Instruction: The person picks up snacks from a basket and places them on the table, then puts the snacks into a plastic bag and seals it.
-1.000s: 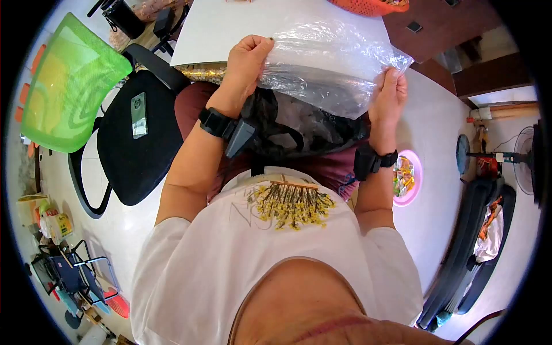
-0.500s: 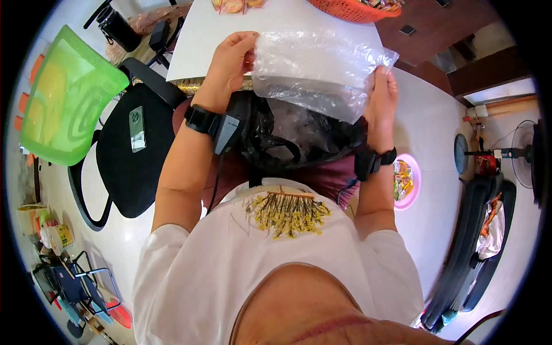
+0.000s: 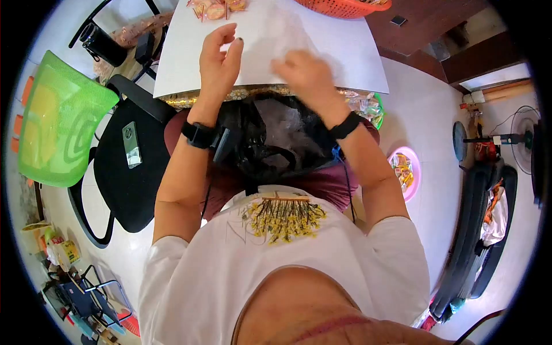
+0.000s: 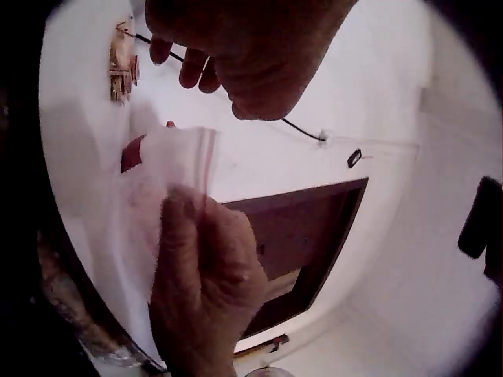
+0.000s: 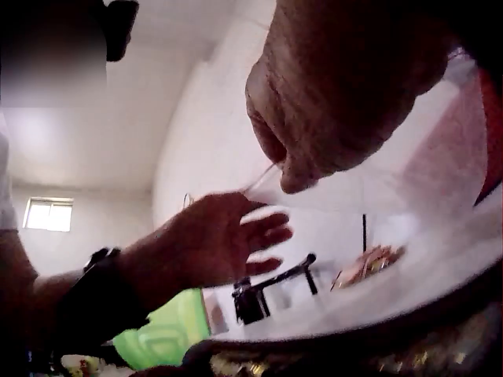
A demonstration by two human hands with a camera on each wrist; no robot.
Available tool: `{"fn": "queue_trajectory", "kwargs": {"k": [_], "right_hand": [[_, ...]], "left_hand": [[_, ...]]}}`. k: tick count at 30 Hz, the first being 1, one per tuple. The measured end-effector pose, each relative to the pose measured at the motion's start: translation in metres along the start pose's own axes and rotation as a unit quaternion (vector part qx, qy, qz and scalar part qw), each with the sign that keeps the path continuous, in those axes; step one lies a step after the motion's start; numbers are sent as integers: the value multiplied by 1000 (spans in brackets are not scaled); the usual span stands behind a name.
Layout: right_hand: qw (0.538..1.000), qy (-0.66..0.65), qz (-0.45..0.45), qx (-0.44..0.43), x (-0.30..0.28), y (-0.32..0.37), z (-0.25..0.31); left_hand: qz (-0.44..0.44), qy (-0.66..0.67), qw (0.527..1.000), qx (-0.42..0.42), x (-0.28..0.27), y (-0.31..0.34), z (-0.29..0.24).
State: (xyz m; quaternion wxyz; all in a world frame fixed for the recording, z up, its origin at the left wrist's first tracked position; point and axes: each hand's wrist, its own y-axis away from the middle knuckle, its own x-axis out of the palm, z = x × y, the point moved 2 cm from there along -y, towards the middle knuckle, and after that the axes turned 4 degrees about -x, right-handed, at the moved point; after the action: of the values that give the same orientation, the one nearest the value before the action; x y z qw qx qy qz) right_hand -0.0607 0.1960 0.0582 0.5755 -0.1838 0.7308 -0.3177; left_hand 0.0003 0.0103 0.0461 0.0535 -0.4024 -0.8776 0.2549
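Observation:
My right hand (image 3: 307, 75), blurred in the head view, is over the white table (image 3: 356, 69). In the left wrist view the same hand (image 4: 204, 275) pinches a clear plastic bag (image 4: 192, 149) by its edge. The bag (image 5: 440, 153) spreads away from the fingers in the right wrist view; from above it is hardly visible. Nothing is in my left hand (image 3: 221, 57), held above the table to the left. Its fingers are loosely spread in the right wrist view. A black plastic bag (image 3: 270, 146) lies across the lap.
Wrapped snacks (image 3: 215, 10) lie on the table's far side, near an orange basket (image 3: 345, 8). Right of the lap are a green-rimmed container (image 3: 380, 112) of packets and a pink basin (image 3: 418, 178). At left, a phone (image 3: 131, 144) lies on a black chair seat (image 3: 112, 184).
Both hands held the clear bag stretched between them earlier. My left hand has let go, and my right hand has moved left across the table with the bag.

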Motion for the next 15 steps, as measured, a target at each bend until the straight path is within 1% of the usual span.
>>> {"fn": "queue_trajectory", "kwargs": {"k": [1, 2, 4, 5, 8, 9, 11, 12, 13, 15], "right_hand": [[999, -26, 30, -7, 10, 4, 16], [998, -50, 48, 0, 17, 7, 27], [991, -98, 87, 16, 27, 12, 43], [979, -149, 133, 37, 28, 13, 47], [967, -207, 141, 56, 20, 13, 44], [962, -214, 150, 79, 19, 10, 36], [951, -227, 170, 124, 19, 3, 9], [957, -199, 152, 147, 22, -2, -9], [963, -167, 130, 167, 27, -4, -31], [968, -127, 63, 207, 57, -5, -79]], "left_hand": [[16, -61, 996, 66, -1, -2, -1], [56, -120, 984, 121, 1, -5, -1], [138, -233, 936, 227, 8, -7, 1], [190, -278, 920, 202, 14, -5, 10], [272, -422, 846, 180, 19, 4, 23], [346, -440, 824, 91, 19, 1, 29], [376, -435, 815, 73, 16, 0, 29], [392, -432, 810, 65, 15, 1, 30], [378, -430, 816, 78, 14, 2, 34], [350, -423, 829, 102, 13, 9, 45]]}}
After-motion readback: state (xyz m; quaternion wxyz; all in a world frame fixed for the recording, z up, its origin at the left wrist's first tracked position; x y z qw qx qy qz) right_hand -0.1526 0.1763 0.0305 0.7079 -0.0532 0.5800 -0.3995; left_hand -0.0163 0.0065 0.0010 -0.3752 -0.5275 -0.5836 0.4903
